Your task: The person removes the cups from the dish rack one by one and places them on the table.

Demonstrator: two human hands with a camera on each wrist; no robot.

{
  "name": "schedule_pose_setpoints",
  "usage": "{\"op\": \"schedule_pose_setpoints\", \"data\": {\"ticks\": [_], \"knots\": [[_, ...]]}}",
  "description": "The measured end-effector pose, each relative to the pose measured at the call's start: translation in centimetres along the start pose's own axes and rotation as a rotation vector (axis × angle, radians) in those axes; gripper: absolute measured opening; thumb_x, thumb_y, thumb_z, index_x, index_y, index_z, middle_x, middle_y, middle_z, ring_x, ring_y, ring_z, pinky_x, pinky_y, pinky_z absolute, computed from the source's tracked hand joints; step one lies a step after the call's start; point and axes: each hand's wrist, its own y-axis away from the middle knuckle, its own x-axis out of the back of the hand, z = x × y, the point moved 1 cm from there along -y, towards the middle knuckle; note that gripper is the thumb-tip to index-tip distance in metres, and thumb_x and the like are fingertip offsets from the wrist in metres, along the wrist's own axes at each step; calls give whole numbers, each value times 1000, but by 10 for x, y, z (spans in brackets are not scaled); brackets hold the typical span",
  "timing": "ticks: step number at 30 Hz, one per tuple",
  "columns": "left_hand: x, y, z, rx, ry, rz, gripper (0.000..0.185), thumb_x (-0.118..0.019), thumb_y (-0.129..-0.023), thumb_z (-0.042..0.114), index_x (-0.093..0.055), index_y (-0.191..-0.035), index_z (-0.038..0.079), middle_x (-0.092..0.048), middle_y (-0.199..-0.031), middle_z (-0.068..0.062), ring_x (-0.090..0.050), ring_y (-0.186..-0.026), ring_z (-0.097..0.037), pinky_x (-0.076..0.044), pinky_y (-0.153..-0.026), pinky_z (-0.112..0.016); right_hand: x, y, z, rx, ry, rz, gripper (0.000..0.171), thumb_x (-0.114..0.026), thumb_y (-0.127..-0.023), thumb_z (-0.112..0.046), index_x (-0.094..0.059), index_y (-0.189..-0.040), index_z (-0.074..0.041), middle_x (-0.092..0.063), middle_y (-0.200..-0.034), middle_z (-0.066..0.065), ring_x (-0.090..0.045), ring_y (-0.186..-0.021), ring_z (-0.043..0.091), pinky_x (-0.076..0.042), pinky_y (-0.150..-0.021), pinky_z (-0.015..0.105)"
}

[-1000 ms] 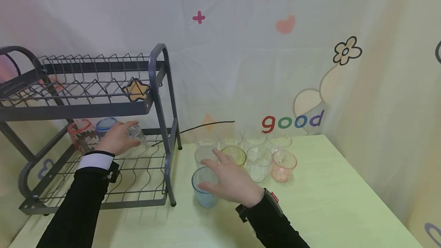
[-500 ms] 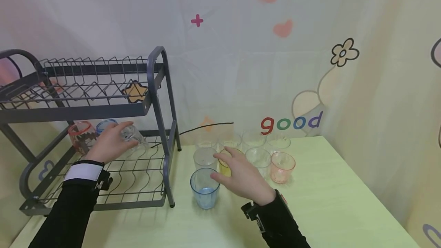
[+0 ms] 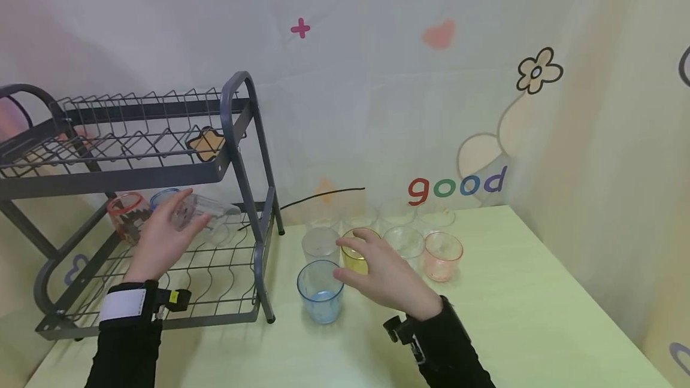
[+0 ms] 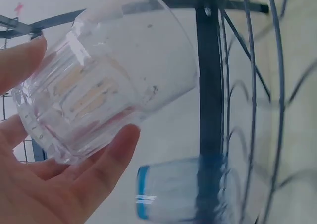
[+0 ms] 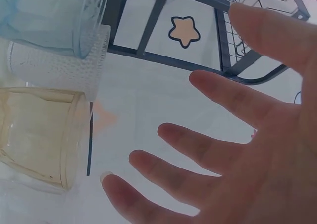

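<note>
My left hand holds a clear glass near its base, inside the lower tier of the dish rack. The left wrist view shows thumb and fingers around the fluted lower part of that glass, which lies tilted with its mouth away from the palm. Beside it on the rack are a blue-rimmed glass and a red-rimmed glass. My right hand hovers with spread fingers by a blue glass and a yellow glass, holding nothing. In the right wrist view, the yellow glass stands apart from the fingertips.
The dark two-tier rack stands at the left of the pale green table. Its upper tier overhangs the left hand. Several clear glasses and a pink glass stand grouped near the wall curtain.
My left hand has turned and drawn slightly back, and the clear glass has come farther into view, tipped sideways. My right hand has shifted right, off the blue glass.
</note>
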Motion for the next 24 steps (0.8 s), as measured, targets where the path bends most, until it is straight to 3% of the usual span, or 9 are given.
{"op": "schedule_pose_setpoints", "data": {"ticks": [6,10,11,14,18,22,24], "knots": [[-17,14,-1,125,204,105,72,-59,-98,40,-23,-157,19,-22,-156,-26,-21,-141,-48,-25,-102,-72,7,1,-1,-8,-21,-3,47,-67,-93,-32,-58,-135,-13,-45,-145,12,-43,-131,33,-39,-103,55],[-21,24,0,179,313,117,72,-58,-98,40,-21,-157,22,-22,-156,-24,-20,-143,-43,-26,-104,-69,7,3,-2,-19,-15,-6,47,-66,-93,-33,-58,-135,-15,-46,-144,11,-43,-131,33,-39,-102,56],[-20,27,1,178,323,108,72,-58,-98,40,-20,-157,22,-23,-156,-24,-20,-143,-43,-28,-103,-68,7,4,-3,-23,-13,-2,47,-66,-93,-33,-58,-135,-15,-46,-144,11,-43,-131,33,-40,-102,56],[-17,32,5,148,329,79,71,-57,-99,39,-21,-157,21,-28,-153,-24,-27,-140,-42,-45,-101,-43,7,4,-5,-24,-7,21,47,-67,-93,-33,-58,-135,-16,-47,-143,10,-43,-131,32,-40,-101,56],[-12,38,8,98,338,33,68,-57,-100,34,-24,-156,15,-36,-146,-25,-50,-123,-25,-52,-77,-16,6,1,-7,5,-17,29,48,-67,-93,-32,-57,-137,-15,-48,-141,8,-45,-129,30,-40,-102,54],[-12,42,7,66,387,-27,64,-58,-100,28,-26,-153,9,-40,-140,-29,-56,-101,1,-56,-75,-25,2,0,-8,33,-34,33,47,-67,-93,-31,-57,-136,-15,-51,-138,5,-47,-127,26,-41,-102,51],[-12,43,6,55,411,-44,62,-57,-101,25,-26,-151,7,-41,-137,-29,-58,-98,2,-57,-75,-28,0,-1,-8,44,-39,39,47,-67,-93,-30,-57,-136,-15,-52,-136,4,-48,-126,25,-42,-102,49]]}}
